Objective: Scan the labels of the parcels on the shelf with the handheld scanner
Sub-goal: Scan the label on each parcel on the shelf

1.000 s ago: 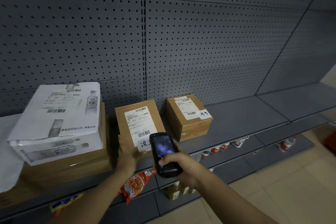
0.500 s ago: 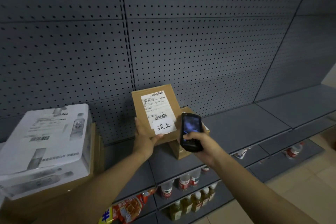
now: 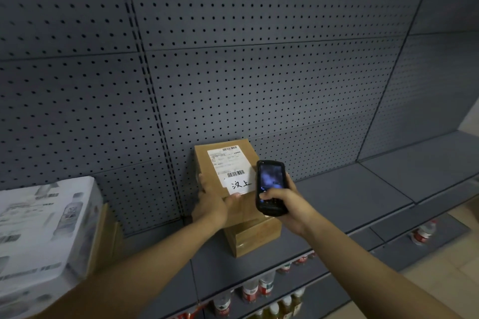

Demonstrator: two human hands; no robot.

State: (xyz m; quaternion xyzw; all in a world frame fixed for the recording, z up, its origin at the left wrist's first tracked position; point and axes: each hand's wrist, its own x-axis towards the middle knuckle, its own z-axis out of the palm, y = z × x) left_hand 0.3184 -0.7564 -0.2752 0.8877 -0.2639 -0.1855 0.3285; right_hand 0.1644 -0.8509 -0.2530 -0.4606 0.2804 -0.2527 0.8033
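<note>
Grey shelf (image 3: 350, 197): left hand (image 3: 210, 204) grips parcel (image 3: 207, 163), right hand (image 3: 287, 202) scanner (image 3: 269, 186).

Dim in here, a flat bluish-grey light with no lamp in sight. The pegboard wall (image 3: 259, 72) darkens toward the upper corners. The white shipping label (image 3: 229, 167) and the floor (image 3: 440, 280) at lower right are the brightest spots. The white carton (image 3: 44, 228) at lower left smears with motion blur (its print unreadable). Straight panel seams bow outward near the edges.
</note>
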